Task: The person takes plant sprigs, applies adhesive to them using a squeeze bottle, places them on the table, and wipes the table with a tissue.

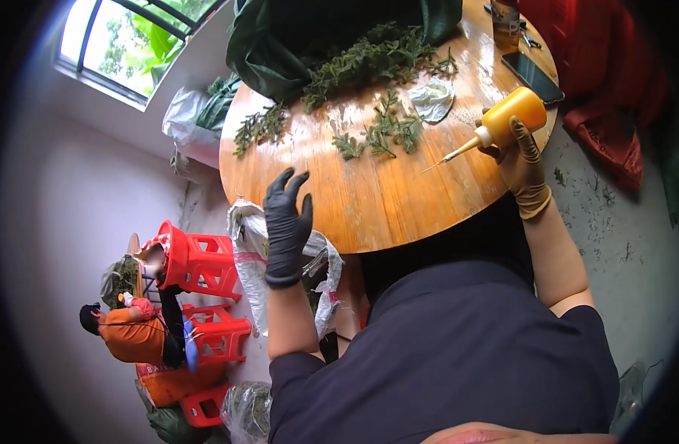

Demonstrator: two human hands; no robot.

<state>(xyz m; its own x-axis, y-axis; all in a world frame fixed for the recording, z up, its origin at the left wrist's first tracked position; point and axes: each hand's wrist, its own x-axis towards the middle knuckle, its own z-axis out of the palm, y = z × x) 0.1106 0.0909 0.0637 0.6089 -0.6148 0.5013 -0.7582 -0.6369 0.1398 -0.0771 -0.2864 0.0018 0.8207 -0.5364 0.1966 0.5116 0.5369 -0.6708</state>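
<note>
My right hand, in a brown glove, grips a yellow squeeze bottle above the right side of the round wooden table. The bottle is tilted, its thin nozzle pointing down and left toward the tabletop. Over the table's left front edge is my left hand in a black glove, fingers apart and holding nothing. Below it hangs a white woven sack. Small green artificial-looking sprigs lie on the table between and beyond my hands. More sprigs spill from a dark green bag at the far side.
A crumpled white plastic piece, a phone and a bottle are on the table. Red stools stand at left, near a person in orange. Red cloth hangs at right.
</note>
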